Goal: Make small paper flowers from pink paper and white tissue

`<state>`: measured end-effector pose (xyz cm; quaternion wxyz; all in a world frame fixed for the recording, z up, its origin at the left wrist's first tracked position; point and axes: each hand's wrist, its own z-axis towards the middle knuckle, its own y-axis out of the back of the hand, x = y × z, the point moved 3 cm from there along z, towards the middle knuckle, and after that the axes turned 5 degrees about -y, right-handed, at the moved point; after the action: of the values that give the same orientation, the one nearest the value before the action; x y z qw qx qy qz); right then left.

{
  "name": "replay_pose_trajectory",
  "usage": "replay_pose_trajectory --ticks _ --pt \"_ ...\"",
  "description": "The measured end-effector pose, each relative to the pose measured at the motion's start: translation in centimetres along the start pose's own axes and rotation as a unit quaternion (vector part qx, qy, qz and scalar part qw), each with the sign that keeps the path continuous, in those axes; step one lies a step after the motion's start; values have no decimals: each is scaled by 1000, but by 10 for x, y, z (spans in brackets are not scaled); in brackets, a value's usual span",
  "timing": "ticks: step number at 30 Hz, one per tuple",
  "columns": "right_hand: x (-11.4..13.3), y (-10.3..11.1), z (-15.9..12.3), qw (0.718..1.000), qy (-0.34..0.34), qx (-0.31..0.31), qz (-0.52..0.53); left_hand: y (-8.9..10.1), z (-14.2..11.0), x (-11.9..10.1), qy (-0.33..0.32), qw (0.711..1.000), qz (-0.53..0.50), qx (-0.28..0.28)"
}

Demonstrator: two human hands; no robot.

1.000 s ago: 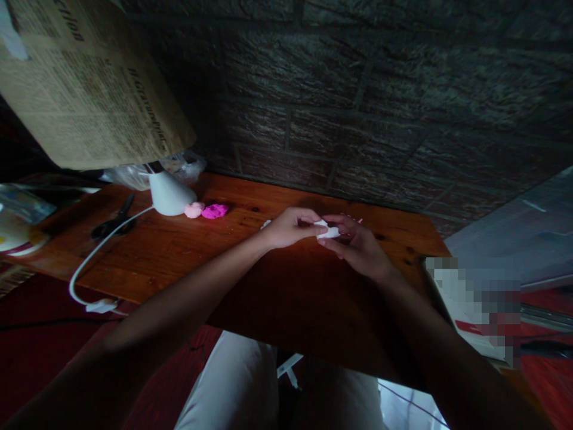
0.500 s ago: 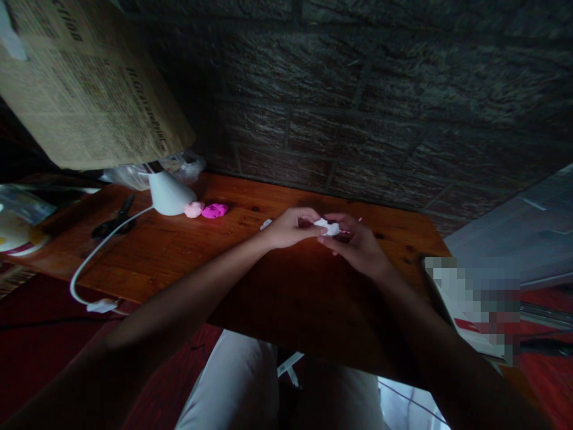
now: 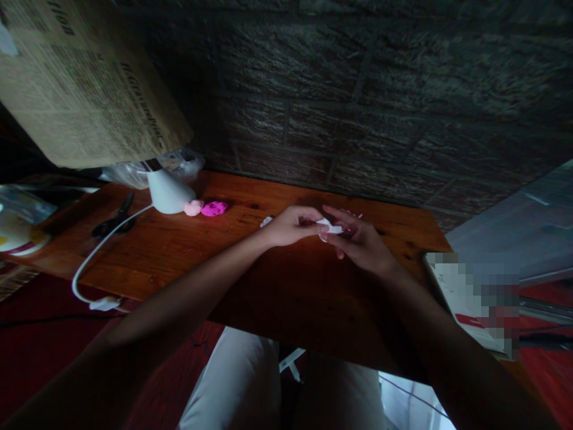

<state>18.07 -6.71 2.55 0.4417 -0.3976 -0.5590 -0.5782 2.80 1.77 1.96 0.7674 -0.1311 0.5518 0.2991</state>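
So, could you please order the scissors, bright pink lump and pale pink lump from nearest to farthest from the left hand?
1. Bright pink lump, left of the left hand.
2. Pale pink lump, beside the lamp base.
3. Scissors, farthest left.

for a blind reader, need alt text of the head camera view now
Two bare hands, left and right, hold a small white lump between them over a wooden table. To the left, a pale pink lump and a bright pink lump sit by a lamp, with dark scissors further left.
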Motion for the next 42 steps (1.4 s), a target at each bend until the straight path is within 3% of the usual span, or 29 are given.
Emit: replay_pose_trajectory --ticks 13,35,42 --pt "-6 10 5 999 7 -41 24 8 1 1 30 998 32 -52" --pt "-3 6 4 999 8 -25 25 7 1 7 55 994 -82 -42" --pt "-5 5 5 997 43 -51 -36 11 0 2 65 997 -29 -21"
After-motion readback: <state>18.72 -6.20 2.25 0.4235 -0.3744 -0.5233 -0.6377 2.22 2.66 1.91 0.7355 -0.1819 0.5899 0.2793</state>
